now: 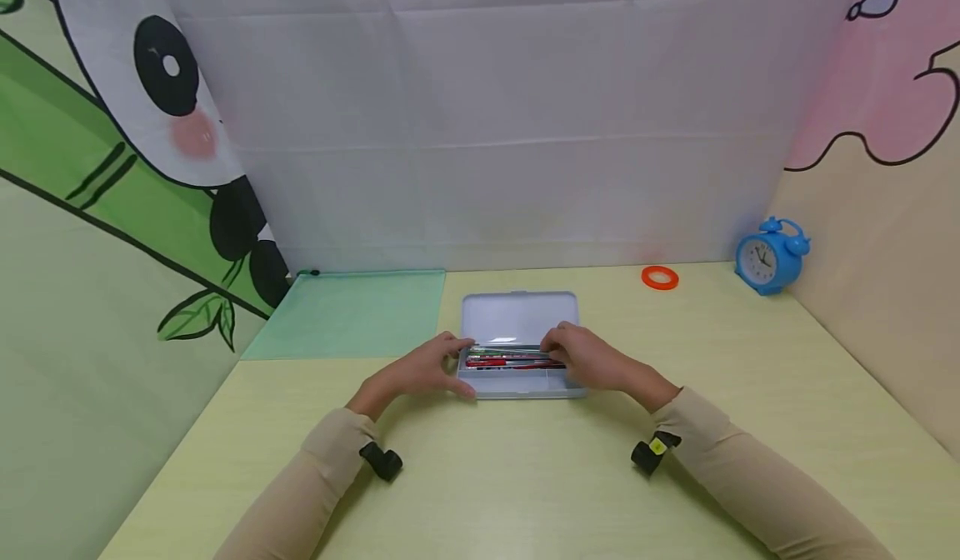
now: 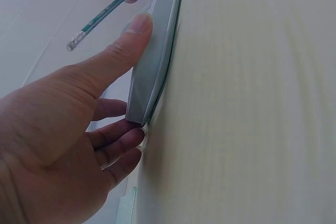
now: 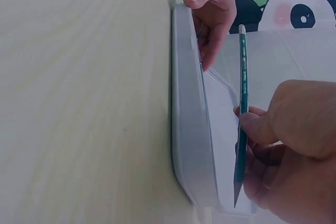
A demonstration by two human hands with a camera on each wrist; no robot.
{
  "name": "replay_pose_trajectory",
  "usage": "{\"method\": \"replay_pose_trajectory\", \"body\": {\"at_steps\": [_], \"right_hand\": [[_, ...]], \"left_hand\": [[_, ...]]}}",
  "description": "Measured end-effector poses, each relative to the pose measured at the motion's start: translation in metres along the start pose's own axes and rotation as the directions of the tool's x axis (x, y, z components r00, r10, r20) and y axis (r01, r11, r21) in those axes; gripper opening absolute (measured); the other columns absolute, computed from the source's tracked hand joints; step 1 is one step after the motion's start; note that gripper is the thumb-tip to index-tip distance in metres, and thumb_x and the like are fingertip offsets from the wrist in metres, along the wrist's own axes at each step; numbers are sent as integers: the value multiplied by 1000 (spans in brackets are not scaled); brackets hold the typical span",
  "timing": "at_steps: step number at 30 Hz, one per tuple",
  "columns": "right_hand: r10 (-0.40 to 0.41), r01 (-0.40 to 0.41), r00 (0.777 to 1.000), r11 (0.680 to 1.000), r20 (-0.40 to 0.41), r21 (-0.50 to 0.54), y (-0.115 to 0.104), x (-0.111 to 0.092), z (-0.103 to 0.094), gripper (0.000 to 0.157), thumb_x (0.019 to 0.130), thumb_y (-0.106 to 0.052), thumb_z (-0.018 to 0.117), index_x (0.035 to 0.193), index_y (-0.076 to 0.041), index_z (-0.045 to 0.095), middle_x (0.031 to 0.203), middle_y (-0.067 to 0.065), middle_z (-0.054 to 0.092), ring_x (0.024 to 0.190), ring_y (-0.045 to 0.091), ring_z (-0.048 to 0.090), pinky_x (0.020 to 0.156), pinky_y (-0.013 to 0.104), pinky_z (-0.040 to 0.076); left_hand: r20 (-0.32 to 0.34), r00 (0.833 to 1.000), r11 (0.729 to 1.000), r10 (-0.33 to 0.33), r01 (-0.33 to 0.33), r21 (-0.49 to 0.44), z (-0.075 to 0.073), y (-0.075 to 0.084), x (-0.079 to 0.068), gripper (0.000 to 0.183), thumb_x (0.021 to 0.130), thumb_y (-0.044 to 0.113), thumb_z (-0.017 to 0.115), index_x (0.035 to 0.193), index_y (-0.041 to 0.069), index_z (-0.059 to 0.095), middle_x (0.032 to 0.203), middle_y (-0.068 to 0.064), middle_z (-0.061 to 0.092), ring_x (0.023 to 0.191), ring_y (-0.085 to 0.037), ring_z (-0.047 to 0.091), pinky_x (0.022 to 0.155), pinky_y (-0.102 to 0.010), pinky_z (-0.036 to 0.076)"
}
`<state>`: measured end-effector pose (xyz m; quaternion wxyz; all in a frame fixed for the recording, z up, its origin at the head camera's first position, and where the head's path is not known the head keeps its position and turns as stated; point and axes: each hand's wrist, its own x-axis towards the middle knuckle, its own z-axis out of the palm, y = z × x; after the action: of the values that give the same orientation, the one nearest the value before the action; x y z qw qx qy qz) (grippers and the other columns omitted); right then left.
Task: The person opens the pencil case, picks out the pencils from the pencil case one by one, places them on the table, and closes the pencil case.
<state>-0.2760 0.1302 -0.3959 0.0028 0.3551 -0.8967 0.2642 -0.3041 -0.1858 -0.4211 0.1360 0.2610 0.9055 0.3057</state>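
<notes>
A pale grey pencil case lies on the table with its lid raised at the back. Several pens and pencils, one of them red, lie inside. My left hand holds the case at its left end, the thumb against the front wall and the fingers round the corner. Between thumb and fingers, my right hand pinches a green pencil over the case. Its eraser end points left, toward my left hand, and its sharpened tip points right.
A mint-green mat covers the back left of the table. At the back right are an orange-red ring and a blue alarm clock. Printed cloth closes off the back and sides.
</notes>
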Motion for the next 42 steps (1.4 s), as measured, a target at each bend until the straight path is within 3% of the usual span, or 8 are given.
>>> {"method": "replay_pose_trajectory", "body": {"at_steps": [14,24,30,42], "right_hand": [[49,-49,999,999,1,23,29,-7,-51,10,95,4,63,105,3,64,97,10,63,86,22,56,80,37,52],[91,-94,980,996,176,10,57,-17,-79,5,93,-3,68,98,-3,69,88,-1,63,80,17,56,78,33,52],[174,-177,954,984,244,-11,77,-23,-90,5,89,-1,70,94,-2,72,84,-2,65,77,17,57,75,33,52],[336,-314,881,942,334,-121,115,-39,-106,9,85,2,74,90,-6,74,81,-1,65,73,18,55,70,33,52]], "left_hand": [[-2,999,999,-32,32,32,0,8,1,97,72,46,89,150,7,46,119,-3,50,108,-21,45,89,-37,41],[-12,1000,997,-26,27,66,2,10,4,97,73,49,87,150,6,45,120,-3,49,107,-20,44,88,-36,42],[-16,999,998,-35,36,60,4,9,6,97,73,49,87,150,7,46,119,-3,48,108,-21,45,89,-36,42],[-24,999,998,-34,35,58,5,11,11,97,74,49,87,150,6,45,121,-4,48,109,-21,45,92,-38,43]]}}
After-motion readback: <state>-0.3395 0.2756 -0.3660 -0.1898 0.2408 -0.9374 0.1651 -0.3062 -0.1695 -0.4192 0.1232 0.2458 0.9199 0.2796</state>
